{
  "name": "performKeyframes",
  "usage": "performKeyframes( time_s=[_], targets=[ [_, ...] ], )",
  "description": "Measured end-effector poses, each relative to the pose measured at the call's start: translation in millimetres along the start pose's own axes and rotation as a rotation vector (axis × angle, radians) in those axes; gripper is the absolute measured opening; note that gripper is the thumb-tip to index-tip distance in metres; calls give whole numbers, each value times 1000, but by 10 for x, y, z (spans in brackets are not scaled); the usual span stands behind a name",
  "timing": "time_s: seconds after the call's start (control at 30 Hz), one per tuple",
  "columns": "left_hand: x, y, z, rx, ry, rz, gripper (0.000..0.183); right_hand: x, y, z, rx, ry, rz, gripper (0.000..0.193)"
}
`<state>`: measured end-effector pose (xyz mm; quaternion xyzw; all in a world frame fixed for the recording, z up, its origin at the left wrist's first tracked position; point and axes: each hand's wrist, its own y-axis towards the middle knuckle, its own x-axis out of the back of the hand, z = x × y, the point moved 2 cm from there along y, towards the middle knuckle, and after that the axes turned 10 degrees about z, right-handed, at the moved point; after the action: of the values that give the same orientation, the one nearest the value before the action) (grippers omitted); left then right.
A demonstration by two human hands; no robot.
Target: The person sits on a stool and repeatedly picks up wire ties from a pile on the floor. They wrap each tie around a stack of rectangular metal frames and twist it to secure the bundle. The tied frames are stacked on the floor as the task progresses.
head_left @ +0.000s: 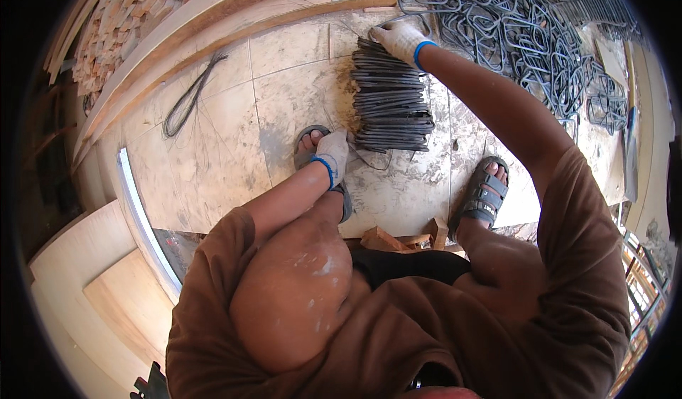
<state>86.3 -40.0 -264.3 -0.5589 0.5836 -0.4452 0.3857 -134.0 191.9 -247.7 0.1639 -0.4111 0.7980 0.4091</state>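
Observation:
A row of dark bent steel stirrups [392, 100] stands packed together on the tiled floor in front of me. My right hand [401, 41], in a pale work glove with a blue cuff, is at the far end of the row, its fingers curled down. Whatever it grips is hidden by the glove. Beside the row's near left end is my left hand [332, 150], gloved alike, over my left sandal [346, 201]. Its fingers look closed, and their contents do not show. A thin wire [380, 166] loops out from under the near end of the stirrups.
Loose steel stirrups [497, 36] lie heaped at the far right. A folded bundle of thin wire [192, 100] rests on the floor to the left. Long wooden boards [234, 19] and stacked wood pieces [128, 19] line the far left. My right sandal [484, 193] is near the row.

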Motion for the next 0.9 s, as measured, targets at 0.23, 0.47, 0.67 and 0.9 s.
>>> performKeyframes(
  time_s=[0.23,0.47,0.67,0.9],
  targets=[
    [270,170,87,-444,710,-166,45,-16,315,223,83,-172,52,70],
    [186,204,86,-613,1167,-211,28,-44,674,554,53,-331,152,47],
    [159,265,121,-707,1179,-325,25,-266,417,863,242,-655,137,32],
    [161,291,-537,-215,-476,23,46,-335,-28,1018,297,-491,125,33]
  ],
)
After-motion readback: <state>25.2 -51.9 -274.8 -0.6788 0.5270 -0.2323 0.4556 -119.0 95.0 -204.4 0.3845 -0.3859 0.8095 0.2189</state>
